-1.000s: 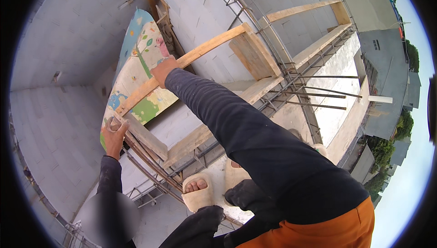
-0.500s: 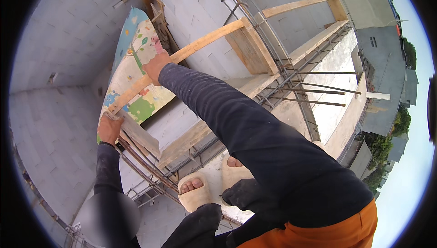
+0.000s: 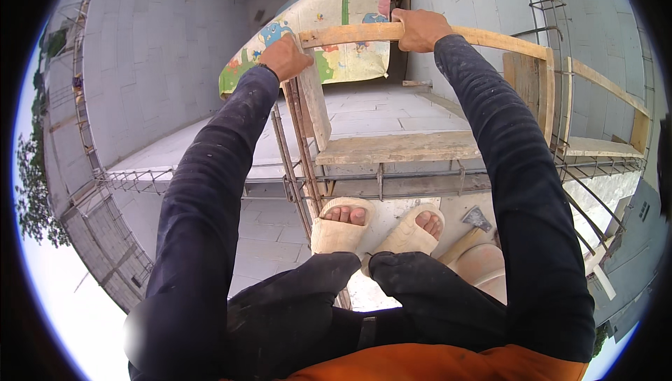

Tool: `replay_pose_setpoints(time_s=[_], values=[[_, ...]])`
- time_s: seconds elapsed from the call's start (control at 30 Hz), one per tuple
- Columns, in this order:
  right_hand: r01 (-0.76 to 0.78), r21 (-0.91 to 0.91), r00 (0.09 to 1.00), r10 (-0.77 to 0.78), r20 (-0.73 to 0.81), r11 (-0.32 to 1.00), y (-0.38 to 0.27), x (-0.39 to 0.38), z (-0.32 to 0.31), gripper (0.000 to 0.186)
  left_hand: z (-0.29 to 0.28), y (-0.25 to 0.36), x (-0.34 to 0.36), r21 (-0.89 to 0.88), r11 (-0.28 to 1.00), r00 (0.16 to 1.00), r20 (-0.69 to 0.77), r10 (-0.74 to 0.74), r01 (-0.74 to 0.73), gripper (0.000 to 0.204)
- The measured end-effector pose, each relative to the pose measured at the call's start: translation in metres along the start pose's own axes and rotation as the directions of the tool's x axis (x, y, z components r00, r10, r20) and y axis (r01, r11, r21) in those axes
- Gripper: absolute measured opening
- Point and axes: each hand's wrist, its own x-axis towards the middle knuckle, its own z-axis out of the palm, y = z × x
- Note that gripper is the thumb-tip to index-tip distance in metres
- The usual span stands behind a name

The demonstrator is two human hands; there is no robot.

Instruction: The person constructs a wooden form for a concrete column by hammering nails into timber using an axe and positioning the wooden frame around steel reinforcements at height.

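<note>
A wooden frame of boards stands upright before me, with a thin wooden strip [image 3: 350, 34] along its top. My left hand [image 3: 285, 58] is closed round the frame's left corner, where the strip meets an upright board [image 3: 315, 101]. Farther right, my right hand [image 3: 421, 30] grips the same strip, fingers wrapped over it. The frame's lower board [image 3: 399, 146] lies across, just beyond my sandalled feet. Rusty steel bars [image 3: 292, 150] rise beside the upright board, below my left hand. Behind the strip hangs a colourful printed mat [image 3: 360, 3].
A hatchet-like tool [image 3: 477, 219] with a wooden handle lies right of my feet, by a round reddish-brown container [image 3: 483, 267]. A second wooden frame [image 3: 609, 87] stands at the right. Steel reinforcement [image 3: 420, 173] runs past my feet, with bare bar ends [image 3: 584, 216] jutting out at right.
My view has levelled out, so the frame now looks nearly upright. Both hands keep hold of it at about the same spots. The hatchet-like tool and container have come into sight.
</note>
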Motion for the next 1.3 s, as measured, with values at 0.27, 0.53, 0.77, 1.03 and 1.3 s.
replay_pose_setpoints(time_s=[0.27,0.53,0.77,1.03,1.3], values=[[0.045,-0.014,0.998,-0.045,-0.043,0.999,0.011,0.009,0.014,0.053,-0.014,0.019,-0.004,0.014,0.998,0.974,0.215,-0.071,0.069,0.071],[0.043,0.029,0.999,-0.043,0.001,0.999,0.003,0.014,0.01,0.059,-0.005,-0.001,0.0,0.017,0.999,0.998,0.05,0.029,-0.03,0.056],[0.029,-0.161,0.885,-0.1,-0.455,0.987,-0.009,-0.005,0.038,0.072,0.002,0.001,0.009,0.046,0.998,0.995,0.083,0.048,-0.052,0.05],[0.096,0.734,0.989,-0.145,0.003,0.672,-0.151,-0.03,0.153,0.15,-0.002,0.009,0.008,0.03,0.998,0.998,0.038,0.05,-0.051,0.055],[-0.326,0.926,0.898,-0.245,0.366,0.19,-0.176,-0.027,0.188,0.142,-0.012,0.0,0.001,-0.009,1.0,0.987,0.158,-0.008,0.009,0.06]])
